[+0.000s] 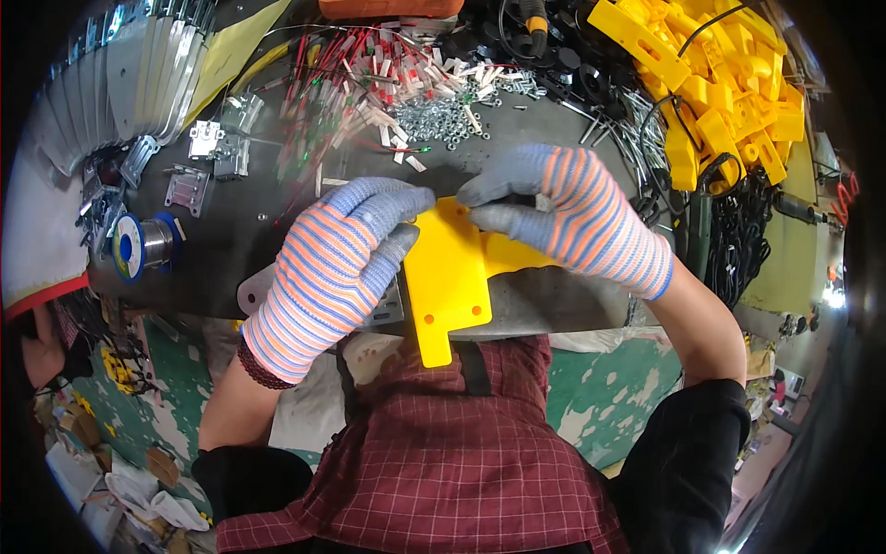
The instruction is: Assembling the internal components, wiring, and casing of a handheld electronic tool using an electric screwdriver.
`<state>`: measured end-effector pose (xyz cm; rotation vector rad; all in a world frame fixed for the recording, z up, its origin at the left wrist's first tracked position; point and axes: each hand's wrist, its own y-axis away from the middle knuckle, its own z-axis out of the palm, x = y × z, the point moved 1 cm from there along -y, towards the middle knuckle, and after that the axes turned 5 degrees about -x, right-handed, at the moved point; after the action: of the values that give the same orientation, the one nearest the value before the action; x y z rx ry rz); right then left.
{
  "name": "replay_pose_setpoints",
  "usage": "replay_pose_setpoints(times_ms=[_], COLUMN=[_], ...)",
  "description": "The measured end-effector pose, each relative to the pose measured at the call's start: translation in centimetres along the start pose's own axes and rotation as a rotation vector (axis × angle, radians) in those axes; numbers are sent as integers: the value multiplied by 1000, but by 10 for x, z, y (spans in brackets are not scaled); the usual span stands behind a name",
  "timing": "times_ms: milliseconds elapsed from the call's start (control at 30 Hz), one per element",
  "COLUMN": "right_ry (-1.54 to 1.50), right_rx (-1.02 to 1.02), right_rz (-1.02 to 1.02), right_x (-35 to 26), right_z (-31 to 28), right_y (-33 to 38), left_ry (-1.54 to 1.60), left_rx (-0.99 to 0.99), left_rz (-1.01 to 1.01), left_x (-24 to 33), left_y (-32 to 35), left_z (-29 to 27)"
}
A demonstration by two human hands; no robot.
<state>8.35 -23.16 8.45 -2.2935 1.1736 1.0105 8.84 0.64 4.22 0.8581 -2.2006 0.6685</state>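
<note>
A flat yellow plate (pixel 445 277) with small holes near its corners hangs over the table's near edge, and a narrow tab at its lower end reaches over my apron. Its upper left corner is between the thumb and fingers of my left hand (pixel 337 254), in a striped glove with grey fingertips. My right hand (pixel 572 212), gloved alike, pinches at the upper right corner of the plate, close to a hole. Whether a small piece is also between those fingertips is hidden. Another yellow portion (pixel 517 254) shows under my right hand; I cannot tell if it belongs to the plate.
Red and green wired parts (pixel 346 83) and a heap of nuts (pixel 434 120) lie beyond my hands. Yellow plastic parts (pixel 729 102) pile up at the far right, beside long screws (pixel 637 125). A solder wire spool (pixel 148 245), metal brackets (pixel 187 189) and stacked metal strips (pixel 138 83) are leftward.
</note>
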Motion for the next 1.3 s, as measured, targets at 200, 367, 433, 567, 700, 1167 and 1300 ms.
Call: replay_pose_setpoints(times_ms=[200, 367, 433, 567, 700, 1167, 1300], right_ry=[-70, 201, 209, 218, 256, 861, 372], right_rx=[-117, -3, 34, 43, 94, 63, 233], right_rz=[-133, -195, -211, -197, -118, 459, 367], right_x=[-29, -35, -33, -33, -32, 86, 50], right_z=[10, 56, 63, 68, 64, -26, -32], right_y=[7, 10, 12, 18, 19, -14, 13], left_ry=[143, 107, 124, 142, 170, -370, -655], left_rx=[90, 97, 94, 56, 52, 75, -50], left_rz=[-121, -51, -80, -141, -173, 214, 207], left_x=[-8, -14, -13, -11, -11, 15, -8], left_y=[13, 12, 14, 14, 14, -74, -132], left_z=[9, 12, 12, 11, 11, 7, 37])
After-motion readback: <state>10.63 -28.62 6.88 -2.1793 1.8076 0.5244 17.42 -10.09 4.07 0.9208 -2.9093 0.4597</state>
